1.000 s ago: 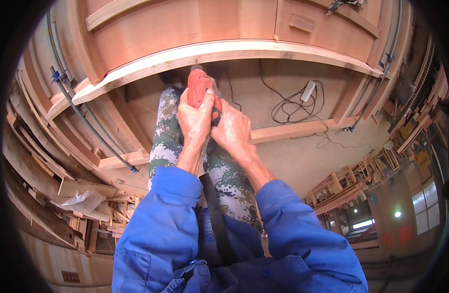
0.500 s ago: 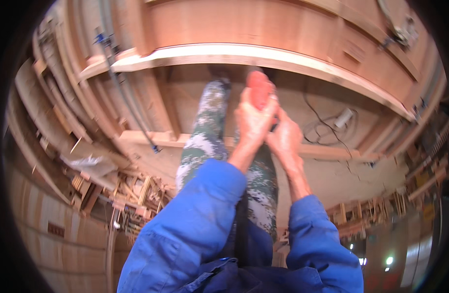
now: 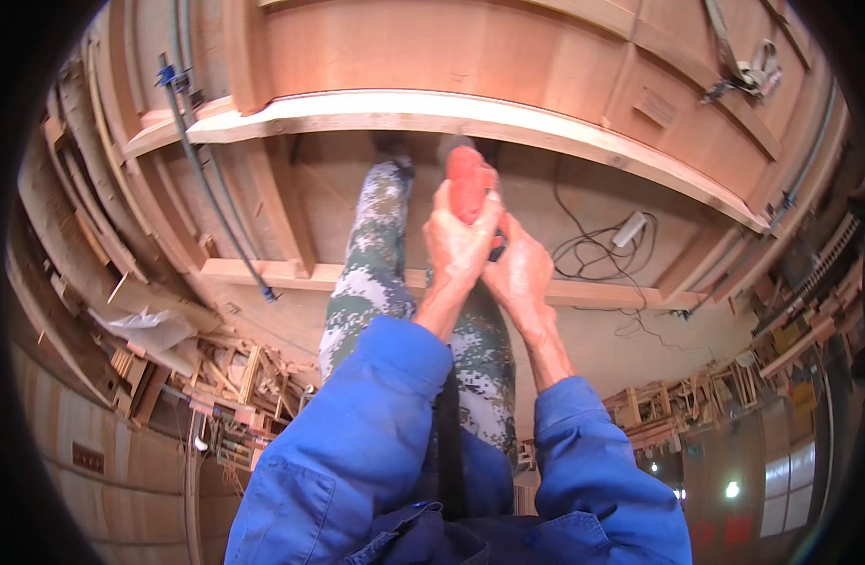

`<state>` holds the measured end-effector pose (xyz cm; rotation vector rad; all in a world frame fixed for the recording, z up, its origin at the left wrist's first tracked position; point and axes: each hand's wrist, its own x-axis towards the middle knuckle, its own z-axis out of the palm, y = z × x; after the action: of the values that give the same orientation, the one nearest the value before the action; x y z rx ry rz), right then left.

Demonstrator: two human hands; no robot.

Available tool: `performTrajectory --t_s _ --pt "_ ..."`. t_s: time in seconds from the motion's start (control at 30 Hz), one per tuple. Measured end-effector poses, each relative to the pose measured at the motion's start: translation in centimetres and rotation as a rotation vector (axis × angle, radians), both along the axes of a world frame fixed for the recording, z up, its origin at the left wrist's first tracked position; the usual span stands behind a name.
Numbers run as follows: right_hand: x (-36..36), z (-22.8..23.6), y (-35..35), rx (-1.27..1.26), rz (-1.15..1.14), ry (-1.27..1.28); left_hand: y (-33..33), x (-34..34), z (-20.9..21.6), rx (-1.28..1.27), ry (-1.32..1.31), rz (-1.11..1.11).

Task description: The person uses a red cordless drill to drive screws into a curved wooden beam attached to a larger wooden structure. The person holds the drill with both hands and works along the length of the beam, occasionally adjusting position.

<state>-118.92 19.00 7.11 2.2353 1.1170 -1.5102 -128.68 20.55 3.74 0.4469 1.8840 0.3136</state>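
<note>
Both my hands are wrapped round a red power tool (image 3: 468,184) with dark parts, pointing away from me. My left hand (image 3: 459,240) grips its body. Just behind and to the right, my right hand (image 3: 524,268) closes round its rear, where a black part shows between the hands. The tool's dark front end is blurred and lies at the near edge of a pale wooden beam (image 3: 395,111); whether it touches the wood I cannot tell. Which kind of power tool it is stays unclear. Beyond the beam stands a reddish wooden panel (image 3: 432,56).
A long bar clamp (image 3: 206,169) crosses the frame at left. A black cable (image 3: 583,247) and a white block (image 3: 630,229) lie on the floor to the right. Planks (image 3: 103,179) and a clear plastic sheet (image 3: 154,328) sit at left. A metal-buckled strap (image 3: 757,71) hangs at far right.
The whole view has shifted, so the beam, hands and tool appear a little further left. Both hands keep the same grip on the power tool, its front still by the beam.
</note>
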Motion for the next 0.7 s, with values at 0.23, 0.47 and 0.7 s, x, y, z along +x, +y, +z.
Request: performTrajectory --t_s 0.23,0.47,0.7 --pt "0.2 -0.5 -0.3 0.069 0.025 0.011 0.0 0.0 -0.5 -0.008 0.003 -0.005" --pt "0.4 -0.7 -0.1 0.056 0.058 0.015 0.6 -0.2 -0.7 -0.019 -0.015 -0.004" --pt "0.3 0.0 1.4 -0.014 0.043 0.034 0.5 0.1 -0.9 -0.011 0.013 0.010"
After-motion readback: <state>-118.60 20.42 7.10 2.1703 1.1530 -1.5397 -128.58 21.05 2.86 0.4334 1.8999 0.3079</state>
